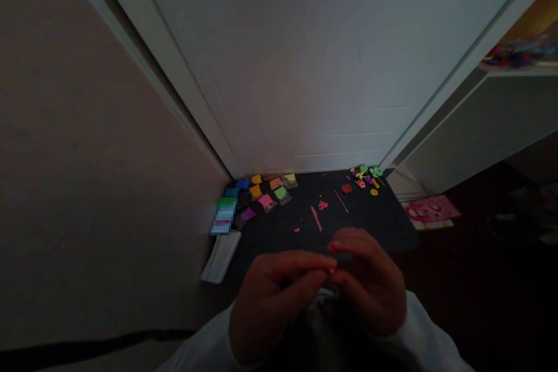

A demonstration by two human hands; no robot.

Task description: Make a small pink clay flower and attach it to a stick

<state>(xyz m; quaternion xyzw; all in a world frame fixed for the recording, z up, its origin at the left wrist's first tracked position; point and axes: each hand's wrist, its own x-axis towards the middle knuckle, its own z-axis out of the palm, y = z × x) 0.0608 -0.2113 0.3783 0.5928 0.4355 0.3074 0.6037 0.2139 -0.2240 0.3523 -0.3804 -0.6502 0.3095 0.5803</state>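
Points left hand [272, 296] toward 3 o'clock, pinching pink clay [332, 271]; curls right hand [377, 285] half-open toward 10; cannot tell clay's axis.

— What sits at the fingertips [328, 264] of the left hand [265, 299]?
— A pink bit [332, 271], mostly covered by them; its shape can't be told.
— And the speck [301, 220] beyond the fingers?
— Too small to name.
— The packet [224, 218] left of the fingers?
— Blurred into blocks, its print unreadable.
— The colourful heap [527, 51] far to the fingers' right?
— Smeared, and cut off by the frame's edge.
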